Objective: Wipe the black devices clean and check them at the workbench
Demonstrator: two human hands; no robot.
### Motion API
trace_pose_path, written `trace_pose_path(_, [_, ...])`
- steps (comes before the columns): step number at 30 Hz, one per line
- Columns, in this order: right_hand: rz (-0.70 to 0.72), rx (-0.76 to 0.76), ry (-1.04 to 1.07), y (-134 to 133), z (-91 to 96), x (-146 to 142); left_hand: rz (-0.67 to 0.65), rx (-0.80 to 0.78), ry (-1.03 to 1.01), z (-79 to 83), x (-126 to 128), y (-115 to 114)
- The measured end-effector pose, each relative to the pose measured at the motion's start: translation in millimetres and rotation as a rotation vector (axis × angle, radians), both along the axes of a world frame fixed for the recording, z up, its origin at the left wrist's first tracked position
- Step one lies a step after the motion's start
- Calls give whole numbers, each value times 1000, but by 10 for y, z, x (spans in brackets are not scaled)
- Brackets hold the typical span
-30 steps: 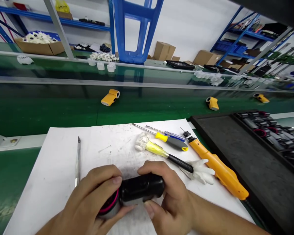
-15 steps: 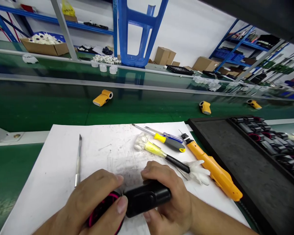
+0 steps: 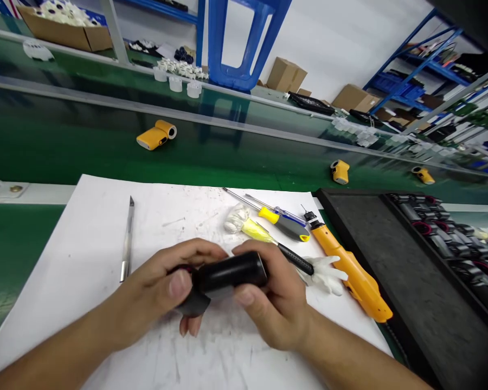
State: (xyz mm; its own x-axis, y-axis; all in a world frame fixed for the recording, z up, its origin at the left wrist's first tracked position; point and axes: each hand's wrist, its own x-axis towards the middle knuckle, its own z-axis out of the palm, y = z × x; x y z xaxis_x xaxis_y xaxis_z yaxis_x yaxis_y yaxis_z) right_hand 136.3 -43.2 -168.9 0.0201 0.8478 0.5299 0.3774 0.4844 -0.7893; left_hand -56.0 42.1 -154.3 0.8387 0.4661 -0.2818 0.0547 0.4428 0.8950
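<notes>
Head view: our left hand (image 3: pixel 152 290) and right hand (image 3: pixel 270 306) grip a black plastic cylinder (image 3: pixel 230 275) firmly from both sides, above the white paper (image 3: pixel 65 303). We have turned it since a moment ago, so its pink-rimmed end now sits mostly hidden behind our left fingers (image 3: pixel 199 252). An orange electric screwdriver (image 3: pixel 352 276) lies just beyond our right hand.

One left hand (image 3: pixel 158 287), one right hand (image 3: pixel 272 303), one black cylinder (image 3: pixel 231 273); at two o'clock, two screwdrivers (image 3: pixel 287 227), one electric screwdriver (image 3: pixel 352 273), two white gloves (image 3: pixel 324 275); at ten o'clock, one craft knife (image 3: pixel 127 241).
</notes>
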Motion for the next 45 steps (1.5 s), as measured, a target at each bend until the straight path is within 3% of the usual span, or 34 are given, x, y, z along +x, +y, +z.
trace_pose_path(5, [-5, -194, 192, -29, -73, -16, 209, 175, 129, 5, 4, -121])
trace_pose_path(10, [79, -138, 173, 3, -40, -5, 343, 451, 216, 1, 40, -188])
trace_pose_path(13, [105, -118, 172, 17, -26, 0, 364, 517, 241, -25, 39, -208])
trace_pose_path(17, [77, -219, 216, 14, -34, -6, 311, 381, 333, 23, 21, -184])
trace_pose_path(22, [57, -456, 465, 25, -62, -42, 52, 41, 296, 89, 17, -28])
trace_pose_path(27, [146, -699, 732, 83, -66, -39, -24, -134, 169, -10, 11, 91])
trace_pose_path(32, [247, -846, 869, 104, -64, 13, -6, -191, 79, -152, -12, 135])
trace_pose_path(37, [376, -1094, 928, 139, -64, 78, 177, -50, 79, -183, 29, 154])
trace_pose_path(45, [424, -1216, 1055, 201, -38, 120, 269, 5, 93, -234, 63, 121])
